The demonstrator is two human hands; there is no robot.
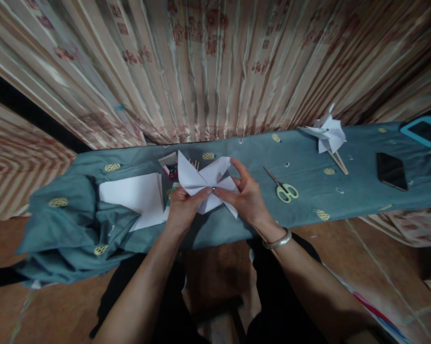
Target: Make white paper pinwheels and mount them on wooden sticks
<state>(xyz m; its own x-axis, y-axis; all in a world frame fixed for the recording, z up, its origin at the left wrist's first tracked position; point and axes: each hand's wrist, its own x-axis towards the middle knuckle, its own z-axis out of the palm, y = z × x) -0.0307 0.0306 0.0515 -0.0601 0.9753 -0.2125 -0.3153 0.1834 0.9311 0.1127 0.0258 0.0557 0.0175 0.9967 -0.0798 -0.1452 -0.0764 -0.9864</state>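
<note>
Left hand (182, 204) and right hand (250, 197) pinch the paper pinwheel (208, 176) above the tabletop (218, 235) near its front edge, thumbs apparently touching.

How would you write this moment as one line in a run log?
left hand: holds paper pinwheel; right hand: holds same pinwheel, thumb near centre; right side: scissors, second pinwheel; left side: white paper sheets

I can't see the left hand's (182, 204) fingertips behind the white paper pinwheel (208, 179) mid-frame, and the shiny speck (214, 189) between the thumbs is too small to name. Left of centre, a cloth fold (118, 217) hides my paper stack's (142, 192) corner. The right edge crops the blue-framed device (425, 132).
</note>
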